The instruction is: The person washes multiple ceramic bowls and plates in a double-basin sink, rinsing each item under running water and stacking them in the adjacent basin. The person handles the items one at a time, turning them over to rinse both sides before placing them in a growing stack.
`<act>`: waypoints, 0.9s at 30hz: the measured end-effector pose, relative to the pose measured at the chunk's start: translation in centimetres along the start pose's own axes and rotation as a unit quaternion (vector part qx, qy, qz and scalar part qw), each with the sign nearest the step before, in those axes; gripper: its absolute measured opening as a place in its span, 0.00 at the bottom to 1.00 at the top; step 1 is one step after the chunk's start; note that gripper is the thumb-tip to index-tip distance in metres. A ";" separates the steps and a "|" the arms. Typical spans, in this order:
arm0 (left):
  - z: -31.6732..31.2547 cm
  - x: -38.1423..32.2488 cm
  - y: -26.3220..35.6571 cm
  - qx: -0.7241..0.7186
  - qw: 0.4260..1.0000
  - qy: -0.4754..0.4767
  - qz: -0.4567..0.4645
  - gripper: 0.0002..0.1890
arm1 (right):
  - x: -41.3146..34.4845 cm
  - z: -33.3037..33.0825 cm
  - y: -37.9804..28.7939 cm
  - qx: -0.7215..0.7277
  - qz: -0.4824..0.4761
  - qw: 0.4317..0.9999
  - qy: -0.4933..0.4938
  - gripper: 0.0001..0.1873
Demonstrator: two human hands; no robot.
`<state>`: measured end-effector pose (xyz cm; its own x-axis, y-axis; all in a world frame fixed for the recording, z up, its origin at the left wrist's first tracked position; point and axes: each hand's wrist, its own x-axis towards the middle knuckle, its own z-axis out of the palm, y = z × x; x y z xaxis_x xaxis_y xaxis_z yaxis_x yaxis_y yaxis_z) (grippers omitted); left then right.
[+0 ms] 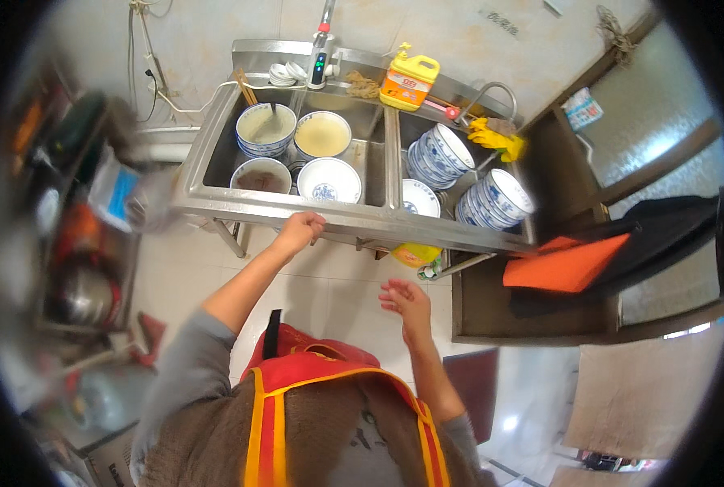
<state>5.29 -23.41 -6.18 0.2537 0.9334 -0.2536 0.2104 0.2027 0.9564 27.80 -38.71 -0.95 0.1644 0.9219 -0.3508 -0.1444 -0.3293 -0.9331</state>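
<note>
In front of me stands a two-basin stainless steel sink (395, 159). My left hand (301, 232) is at its front edge, fingers curled in, with nothing seen in it; whether it touches the rim I cannot tell. Lower and to the right, my right hand (408, 304) hovers over the floor, fingers apart and empty. The left basin has a bowl stack (266, 131) with a utensil in the top one, a bowl of yellowish liquid (323, 135), a bowl with murky liquid (261, 178) and a white bowl with blue pattern (329, 182).
Tilted bowl stacks (438, 157) (495, 201) and a single bowl (421, 199) occupy the right basin. Behind are a yellow detergent jug (408, 84), a faucet (497, 86), yellow rubber gloves (497, 140) and small dishes (283, 74). A wooden-framed glass door (654, 103) is right; a blurred shelf (88, 243) left.
</note>
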 end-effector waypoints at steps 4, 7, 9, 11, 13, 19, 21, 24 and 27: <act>-3.1 4.0 0.5 -0.086 0.993 0.073 -0.038 0.09 | 12.0 1.8 -2.1 -0.090 -0.042 0.994 -0.048 0.16; -4.7 7.7 -1.0 -0.083 0.988 0.126 -0.024 0.11 | 22.7 3.6 -2.2 -0.171 -0.075 0.982 -0.043 0.20; -5.4 10.1 -3.0 -0.084 0.982 0.167 -0.042 0.12 | 29.3 4.6 -1.0 -0.266 -0.083 0.960 -0.016 0.25; -6.1 13.2 -4.7 -0.065 0.971 0.219 -0.073 0.14 | 34.4 6.0 1.8 -0.231 -0.038 0.971 0.045 0.35; -6.5 15.5 -6.4 0.103 0.960 0.187 -0.181 0.10 | 38.1 6.5 5.2 -0.295 0.073 0.950 0.075 0.44; -4.7 19.6 -12.3 -0.109 0.871 -0.068 -0.475 0.31 | 42.5 6.1 14.0 -0.308 0.212 0.923 0.088 0.21; -3.6 20.3 -14.1 -0.175 0.849 -0.055 -0.495 0.28 | 42.4 5.5 14.7 -0.372 0.238 0.893 0.084 0.21; -2.6 20.6 -16.0 -0.311 0.835 0.042 -0.453 0.24 | 41.9 4.9 14.2 -0.366 0.185 0.911 0.043 0.20; -1.9 21.0 -16.8 -0.131 0.869 0.114 -0.463 0.19 | 41.2 4.8 13.0 -0.397 0.150 0.905 0.029 0.19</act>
<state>5.30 -6.59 -27.27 -0.1095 0.3632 -0.9252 -0.0059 0.9306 0.3660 28.01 -4.04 -27.17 0.2883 0.7618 -0.5802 0.5526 -0.6272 -0.5489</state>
